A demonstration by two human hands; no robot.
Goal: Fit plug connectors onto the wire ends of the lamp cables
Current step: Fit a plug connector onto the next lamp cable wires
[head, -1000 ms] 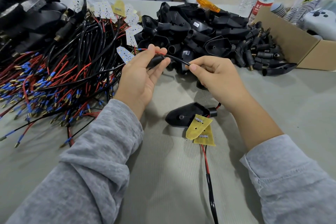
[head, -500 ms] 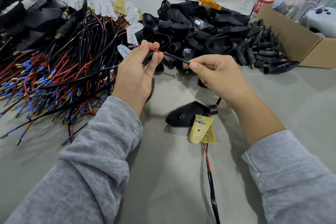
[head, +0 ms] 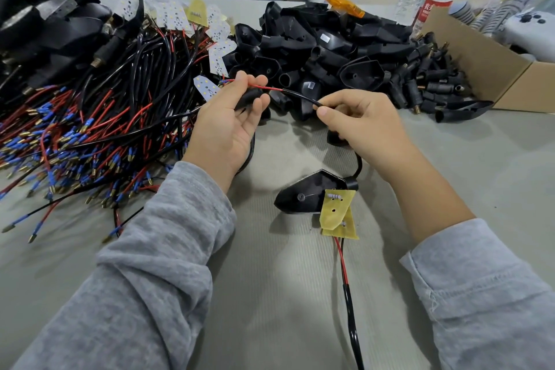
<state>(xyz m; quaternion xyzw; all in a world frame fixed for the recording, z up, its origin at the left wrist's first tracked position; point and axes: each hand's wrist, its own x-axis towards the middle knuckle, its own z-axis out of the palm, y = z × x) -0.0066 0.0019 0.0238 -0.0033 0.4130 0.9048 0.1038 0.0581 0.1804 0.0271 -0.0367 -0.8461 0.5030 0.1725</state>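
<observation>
The left hand [head: 231, 117] is still pinching the red wire [head: 264, 87] and a black plug [head: 249, 98]; the right hand [head: 357, 120] keeps pinching the black cable [head: 303, 97], now raised for fitting.

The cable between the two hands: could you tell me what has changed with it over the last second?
Little has changed. The left hand has shifted its fingers slightly along the red wire end and holds a black connector against its palm. The right hand keeps pinching the black cable in the same spot. The lamp housing with its yellow boards has not moved on the table.
</observation>
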